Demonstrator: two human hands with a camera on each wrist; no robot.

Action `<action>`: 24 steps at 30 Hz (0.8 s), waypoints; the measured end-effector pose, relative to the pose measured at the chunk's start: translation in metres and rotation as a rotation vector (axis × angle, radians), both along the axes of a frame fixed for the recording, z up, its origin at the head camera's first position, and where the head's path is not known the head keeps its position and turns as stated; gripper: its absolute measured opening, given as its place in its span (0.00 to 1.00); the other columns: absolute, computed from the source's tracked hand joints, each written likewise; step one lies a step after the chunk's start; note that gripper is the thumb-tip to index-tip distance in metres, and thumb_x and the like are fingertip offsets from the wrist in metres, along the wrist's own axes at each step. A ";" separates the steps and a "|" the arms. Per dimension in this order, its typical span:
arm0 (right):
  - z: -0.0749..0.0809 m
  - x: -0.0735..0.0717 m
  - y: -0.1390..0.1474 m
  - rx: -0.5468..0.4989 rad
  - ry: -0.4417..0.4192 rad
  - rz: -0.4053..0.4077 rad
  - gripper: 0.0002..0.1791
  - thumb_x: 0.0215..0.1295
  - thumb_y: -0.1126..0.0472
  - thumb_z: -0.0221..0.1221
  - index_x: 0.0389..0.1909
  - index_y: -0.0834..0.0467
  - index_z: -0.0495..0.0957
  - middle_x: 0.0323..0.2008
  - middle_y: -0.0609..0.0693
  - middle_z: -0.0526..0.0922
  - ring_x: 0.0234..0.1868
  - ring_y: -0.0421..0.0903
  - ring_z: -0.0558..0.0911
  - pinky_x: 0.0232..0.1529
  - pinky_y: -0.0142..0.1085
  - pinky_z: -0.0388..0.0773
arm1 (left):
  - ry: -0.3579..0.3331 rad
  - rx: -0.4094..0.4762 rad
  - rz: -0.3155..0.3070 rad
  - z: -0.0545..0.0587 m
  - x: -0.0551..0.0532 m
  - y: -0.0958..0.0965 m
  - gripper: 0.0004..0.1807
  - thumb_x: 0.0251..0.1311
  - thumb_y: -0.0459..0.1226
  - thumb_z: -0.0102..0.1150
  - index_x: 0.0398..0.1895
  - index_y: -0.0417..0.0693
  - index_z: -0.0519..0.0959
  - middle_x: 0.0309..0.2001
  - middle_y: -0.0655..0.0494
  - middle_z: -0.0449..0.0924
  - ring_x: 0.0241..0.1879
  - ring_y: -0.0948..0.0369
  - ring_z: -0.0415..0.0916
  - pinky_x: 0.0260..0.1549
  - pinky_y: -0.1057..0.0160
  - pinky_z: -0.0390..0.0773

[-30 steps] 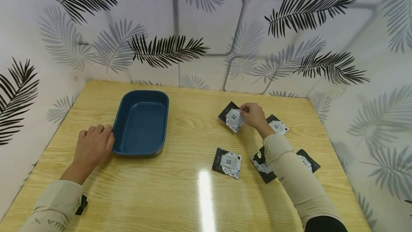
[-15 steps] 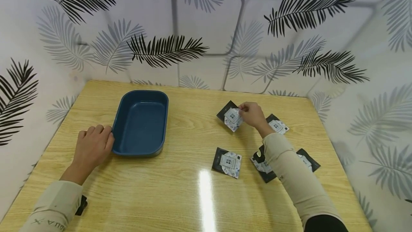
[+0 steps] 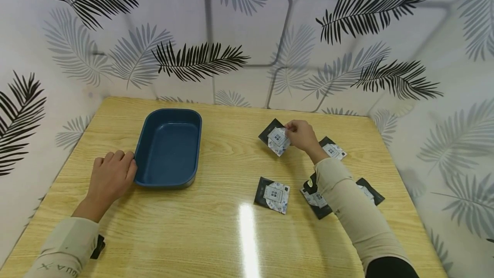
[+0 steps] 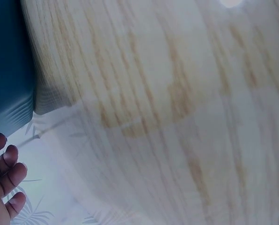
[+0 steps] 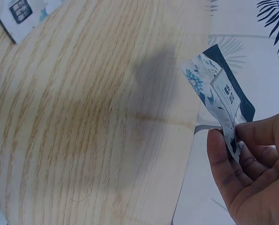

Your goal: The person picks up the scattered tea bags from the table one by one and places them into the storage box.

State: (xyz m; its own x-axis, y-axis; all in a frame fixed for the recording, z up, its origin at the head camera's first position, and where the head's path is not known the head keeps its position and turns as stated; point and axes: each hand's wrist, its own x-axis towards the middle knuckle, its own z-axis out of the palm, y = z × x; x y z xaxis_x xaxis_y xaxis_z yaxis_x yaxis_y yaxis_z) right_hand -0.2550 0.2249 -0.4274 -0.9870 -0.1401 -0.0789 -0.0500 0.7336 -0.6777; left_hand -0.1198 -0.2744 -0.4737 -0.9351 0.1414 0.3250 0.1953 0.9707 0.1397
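Observation:
In the head view my right hand point(image 3: 302, 135) pinches a flat black-and-white sachet point(image 3: 275, 137) by one edge, thumb against fingers. The right wrist view shows this sachet point(image 5: 219, 91) raised above the wood, its blue floral print and label facing the camera, its gripped edge creased. At the left, my left hand point(image 3: 112, 177) lies beside the dark blue rectangular tray point(image 3: 143, 140), touching its near left side. Loosely bent fingers point(image 4: 11, 180) show next to the tray's wall in the left wrist view; the thumb is hidden there. Nothing lies in the tray.
Several similar sachets lie on the wooden table: one sachet point(image 3: 273, 195) front of middle, another sachet point(image 3: 334, 149) behind the right forearm, and a sachet point(image 3: 369, 191) at the right. One more sachet point(image 3: 317, 200) is partly covered by the right sleeve. A leaf-patterned wall point(image 3: 239, 25) stands behind.
My right hand has drifted slightly up and left in the head view, carrying the sachet with it. The left hand and the tray have stayed in place.

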 end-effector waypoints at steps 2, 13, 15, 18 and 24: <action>0.001 0.000 0.000 -0.015 -0.006 0.001 0.14 0.72 0.66 0.51 0.52 0.69 0.78 0.46 0.67 0.82 0.40 0.56 0.84 0.34 0.36 0.83 | -0.003 -0.003 -0.002 0.000 0.000 0.000 0.11 0.73 0.37 0.43 0.31 0.43 0.68 0.31 0.45 0.71 0.28 0.49 0.64 0.31 0.51 0.58; 0.004 -0.001 -0.005 -0.056 -0.002 -0.007 0.14 0.72 0.66 0.51 0.52 0.69 0.77 0.46 0.66 0.81 0.41 0.56 0.83 0.39 0.44 0.85 | -0.009 -0.003 -0.006 -0.001 -0.001 -0.001 0.10 0.73 0.37 0.43 0.32 0.43 0.70 0.33 0.44 0.73 0.30 0.48 0.66 0.31 0.51 0.58; 0.005 -0.001 -0.006 -0.061 0.008 -0.005 0.14 0.72 0.66 0.51 0.52 0.69 0.77 0.46 0.67 0.81 0.42 0.57 0.84 0.39 0.44 0.85 | -0.016 -0.004 -0.003 0.000 -0.001 -0.001 0.11 0.73 0.37 0.43 0.32 0.43 0.69 0.33 0.44 0.73 0.30 0.49 0.66 0.31 0.51 0.58; 0.008 -0.003 -0.009 -0.066 0.020 -0.001 0.14 0.72 0.67 0.51 0.52 0.70 0.77 0.46 0.67 0.81 0.42 0.58 0.84 0.37 0.41 0.85 | -0.014 -0.005 0.002 0.000 0.000 -0.002 0.11 0.73 0.37 0.42 0.31 0.43 0.69 0.32 0.44 0.73 0.29 0.49 0.65 0.31 0.51 0.58; 0.014 -0.003 -0.015 -0.064 0.027 -0.005 0.14 0.72 0.67 0.51 0.51 0.70 0.78 0.45 0.66 0.81 0.41 0.57 0.84 0.37 0.41 0.85 | -0.015 0.004 0.001 -0.001 -0.001 -0.002 0.10 0.73 0.37 0.43 0.35 0.43 0.71 0.34 0.43 0.74 0.31 0.48 0.67 0.32 0.50 0.60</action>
